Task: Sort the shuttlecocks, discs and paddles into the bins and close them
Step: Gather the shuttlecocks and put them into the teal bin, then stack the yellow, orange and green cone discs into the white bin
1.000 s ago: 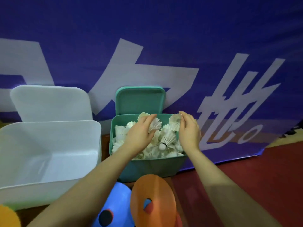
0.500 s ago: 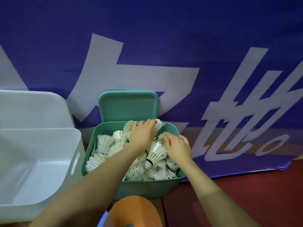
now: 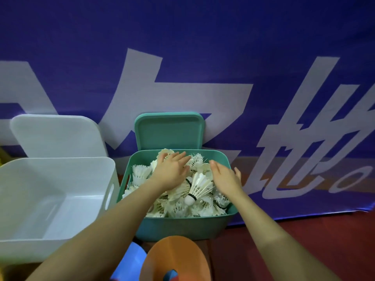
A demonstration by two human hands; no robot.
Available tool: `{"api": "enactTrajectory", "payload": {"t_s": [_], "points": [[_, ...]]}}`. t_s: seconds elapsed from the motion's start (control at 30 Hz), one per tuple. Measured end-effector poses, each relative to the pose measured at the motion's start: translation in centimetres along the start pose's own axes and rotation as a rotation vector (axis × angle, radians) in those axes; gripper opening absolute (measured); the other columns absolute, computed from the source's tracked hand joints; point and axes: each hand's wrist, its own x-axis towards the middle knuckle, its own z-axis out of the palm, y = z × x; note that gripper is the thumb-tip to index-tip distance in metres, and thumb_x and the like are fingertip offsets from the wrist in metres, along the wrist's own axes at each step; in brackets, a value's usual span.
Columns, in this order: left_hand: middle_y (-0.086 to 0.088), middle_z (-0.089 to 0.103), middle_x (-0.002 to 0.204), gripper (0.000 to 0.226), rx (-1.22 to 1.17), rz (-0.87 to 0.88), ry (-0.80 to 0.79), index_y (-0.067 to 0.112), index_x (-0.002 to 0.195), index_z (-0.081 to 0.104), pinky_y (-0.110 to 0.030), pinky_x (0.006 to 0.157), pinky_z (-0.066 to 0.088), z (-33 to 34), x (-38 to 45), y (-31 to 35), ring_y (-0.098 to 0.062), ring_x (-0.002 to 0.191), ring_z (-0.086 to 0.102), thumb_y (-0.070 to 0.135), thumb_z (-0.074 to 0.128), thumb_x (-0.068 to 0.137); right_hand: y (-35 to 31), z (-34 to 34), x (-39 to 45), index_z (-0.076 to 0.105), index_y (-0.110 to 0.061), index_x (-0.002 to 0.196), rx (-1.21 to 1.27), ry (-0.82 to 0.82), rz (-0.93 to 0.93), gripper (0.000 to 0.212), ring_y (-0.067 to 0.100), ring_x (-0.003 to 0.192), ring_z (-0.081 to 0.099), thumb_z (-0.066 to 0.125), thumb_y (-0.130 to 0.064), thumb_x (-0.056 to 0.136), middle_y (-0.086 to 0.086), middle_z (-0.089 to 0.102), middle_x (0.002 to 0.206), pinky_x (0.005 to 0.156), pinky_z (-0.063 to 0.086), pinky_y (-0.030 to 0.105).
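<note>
left hand (image 3: 169, 173) flat on shuttlecocks (image 3: 199, 185) | right hand (image 3: 225, 179) released | banner (image 3: 203, 57): "地"

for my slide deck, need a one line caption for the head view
Both hands press flat on shuttlecocks heaped in the open teal bin.

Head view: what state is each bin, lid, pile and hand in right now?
Teal bin: open, heaped with shuttlecocks.
Teal lid: up, against the banner.
White bin: open, nothing visible inside.
White lid: up.
Left hand: flat, pressing on the pile.
Right hand: open, by the pile.
</note>
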Motion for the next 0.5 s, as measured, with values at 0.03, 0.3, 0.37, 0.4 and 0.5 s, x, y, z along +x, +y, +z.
{"api": "enactTrajectory", "payload": {"t_s": [0.03, 0.3, 0.37, 0.4, 0.5], "points": [[0.006, 0.026, 0.154, 0.045, -0.006, 0.0, 0.009, 0.029, 0.144, 0.033, -0.039, 0.113, 0.004, -0.4, -0.6, -0.1, -0.015, 0.141, 0.022, 0.039, 0.032, 0.1, -0.3, -0.2, -0.5, 0.049, -0.026, 0.133, 0.032, 0.035, 0.0, 0.048, 0.02, 0.125, 0.046, 0.015, -0.039, 0.102, 0.004, 0.061, 0.125, 0.114, 0.006, 0.042], [0.004, 0.032, 0.151, 0.047, -0.021, 0.093, 0.133, 0.026, 0.144, 0.031, -0.034, 0.11, 0.014, -4.9, -7.5, -0.4, -0.016, 0.138, 0.028, 0.032, 0.038, 0.098, -3.7, -1.2, -6.7, 0.051, -0.02, 0.13, -0.044, 0.232, -0.102, 0.037, 0.019, 0.121, 0.048, 0.033, -0.031, 0.1, 0.0, 0.057, 0.13, 0.101, 0.023, 0.035], [0.003, 0.034, 0.15, 0.048, -0.036, 0.115, 0.161, 0.025, 0.144, 0.032, -0.033, 0.108, 0.017, -6.0, -10.0, -0.9, -0.017, 0.136, 0.03, 0.031, 0.04, 0.097, -4.8, -0.9, -8.9, 0.049, -0.02, 0.132, -0.058, 0.268, -0.127, 0.037, 0.017, 0.124, 0.045, 0.036, -0.028, 0.099, 0.0, 0.054, 0.134, 0.102, 0.022, 0.035], [0.003, 0.035, 0.149, 0.048, -0.052, 0.124, 0.172, 0.025, 0.144, 0.032, -0.033, 0.107, 0.018, -6.4, -11.3, -1.2, -0.017, 0.136, 0.031, 0.031, 0.042, 0.097, -5.4, -0.6, -10.1, 0.05, -0.02, 0.132, -0.057, 0.288, -0.142, 0.037, 0.016, 0.125, 0.044, 0.038, -0.027, 0.098, -0.001, 0.053, 0.134, 0.103, 0.021, 0.034], [0.0, 0.035, 0.149, 0.049, -0.103, 0.141, 0.177, 0.023, 0.143, 0.035, -0.033, 0.106, 0.019, -7.0, -15.5, -2.2, -0.02, 0.135, 0.032, 0.028, 0.046, 0.096, -7.0, 0.7, -14.0, 0.054, -0.019, 0.128, -0.015, 0.338, -0.195, 0.033, 0.016, 0.121, 0.045, 0.041, -0.022, 0.097, -0.002, 0.056, 0.129, 0.099, 0.019, 0.029]]}}
